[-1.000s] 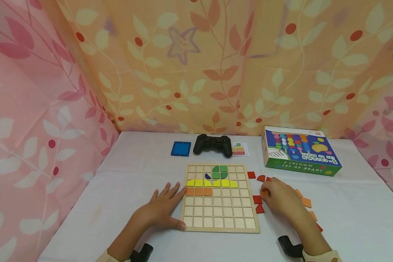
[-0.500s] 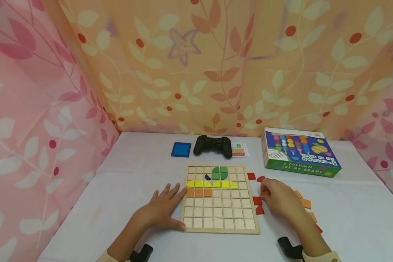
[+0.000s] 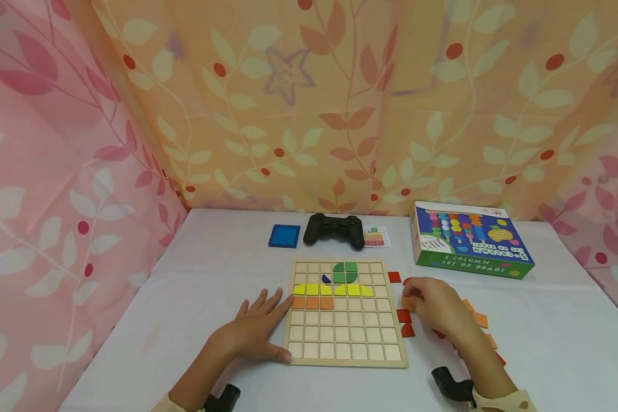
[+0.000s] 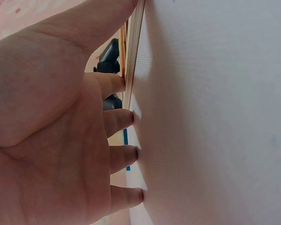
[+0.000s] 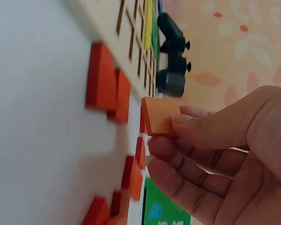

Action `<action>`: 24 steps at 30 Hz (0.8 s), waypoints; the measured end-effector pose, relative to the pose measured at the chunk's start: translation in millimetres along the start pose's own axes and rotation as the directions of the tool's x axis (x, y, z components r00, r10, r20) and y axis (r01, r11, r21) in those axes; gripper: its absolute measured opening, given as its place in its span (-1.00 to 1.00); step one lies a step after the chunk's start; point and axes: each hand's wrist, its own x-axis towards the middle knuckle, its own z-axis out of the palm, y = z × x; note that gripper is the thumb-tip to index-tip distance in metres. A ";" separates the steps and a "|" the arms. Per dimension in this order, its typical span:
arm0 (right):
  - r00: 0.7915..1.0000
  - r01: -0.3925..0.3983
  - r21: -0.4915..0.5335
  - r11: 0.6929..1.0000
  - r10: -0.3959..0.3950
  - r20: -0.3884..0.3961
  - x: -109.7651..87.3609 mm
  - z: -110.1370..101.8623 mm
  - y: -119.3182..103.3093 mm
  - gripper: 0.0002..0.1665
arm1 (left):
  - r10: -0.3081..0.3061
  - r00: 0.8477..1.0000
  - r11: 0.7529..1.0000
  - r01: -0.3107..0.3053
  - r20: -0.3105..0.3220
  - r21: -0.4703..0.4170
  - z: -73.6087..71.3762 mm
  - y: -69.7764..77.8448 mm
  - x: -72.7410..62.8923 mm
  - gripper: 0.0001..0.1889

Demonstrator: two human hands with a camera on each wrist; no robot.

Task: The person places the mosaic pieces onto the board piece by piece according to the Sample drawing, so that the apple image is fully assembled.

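A wooden grid board (image 3: 347, 362) lies on the white table, with green, yellow, orange and dark blue tiles in its upper rows. My left hand (image 3: 249, 332) is spread flat along the board's left side, thumb and index finger touching its edge. In the left wrist view its fingers (image 4: 119, 123) are straight, their tips at the table. To the right of the board, my right hand (image 3: 438, 303) pinches an orange square tile (image 5: 161, 116) between thumb and fingers, above the table. Red tiles (image 3: 404, 316) lie between the board and that hand; orange tiles (image 3: 480, 320) lie beyond its wrist.
Behind the board are a blue square tray (image 3: 284, 236), a black game controller (image 3: 335, 230) and a small pattern card (image 3: 377, 236) partly under it. A bead-set box (image 3: 471, 239) stands at the back right. Patterned cloth (image 3: 288, 131) hangs behind the table.
My right hand has lifted slightly and moved a little left, bringing the orange tile into view at its fingertips. My left hand stays at the board's edge.
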 end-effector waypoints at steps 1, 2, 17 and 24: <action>1.000 -0.002 0.015 1.000 0.002 0.003 1.1 0.9 -2.8 -0.92 | 0.001 1.000 1.000 -0.001 0.001 -0.001 0.1 -0.3 0.1 0.24; 1.000 -0.005 0.034 0.999 0.005 0.008 2.4 1.8 -5.6 -0.92 | 0.001 1.000 1.000 -0.001 0.001 -0.002 0.1 -0.4 0.3 0.24; 0.994 0.107 0.111 0.988 -0.109 0.010 28.4 29.5 -53.4 -0.87 | 0.001 1.000 1.000 -0.001 0.001 -0.003 -0.4 0.1 0.3 0.24; 0.987 0.157 0.131 0.979 -0.160 0.016 38.0 44.3 -77.2 -0.86 | 0.002 1.000 1.000 -0.002 -0.006 -0.009 -0.6 0.4 -1.3 0.24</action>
